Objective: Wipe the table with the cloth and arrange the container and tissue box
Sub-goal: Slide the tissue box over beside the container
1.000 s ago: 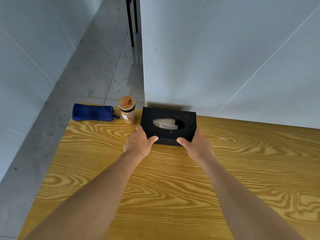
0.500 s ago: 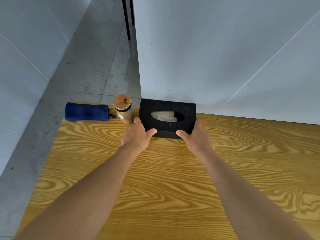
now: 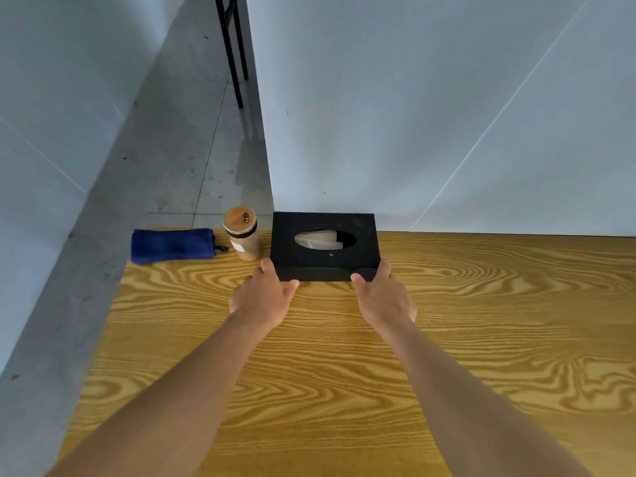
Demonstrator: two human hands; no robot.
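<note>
A black tissue box (image 3: 361, 235) with white tissue showing in its oval slot lies at the far edge of the wooden table (image 3: 327, 373), against the white wall. My left hand (image 3: 261, 297) holds its near left corner, thumb on the front face and a finger on the left side. My right hand (image 3: 385, 297) holds the near right corner the same way. A small tan container (image 3: 242, 232) with a wooden lid stands just left of the box. A folded blue cloth (image 3: 172, 244) lies at the table's far left corner.
A white wall (image 3: 413, 115) rises directly behind the box. The table's left edge drops to a grey concrete floor (image 3: 172, 166). Thin black furniture legs (image 3: 234, 49) stand on the floor further back.
Both hands have slid the tissue box away from me until it sits back against the wall, in line with the container. The container and cloth have not moved.
</note>
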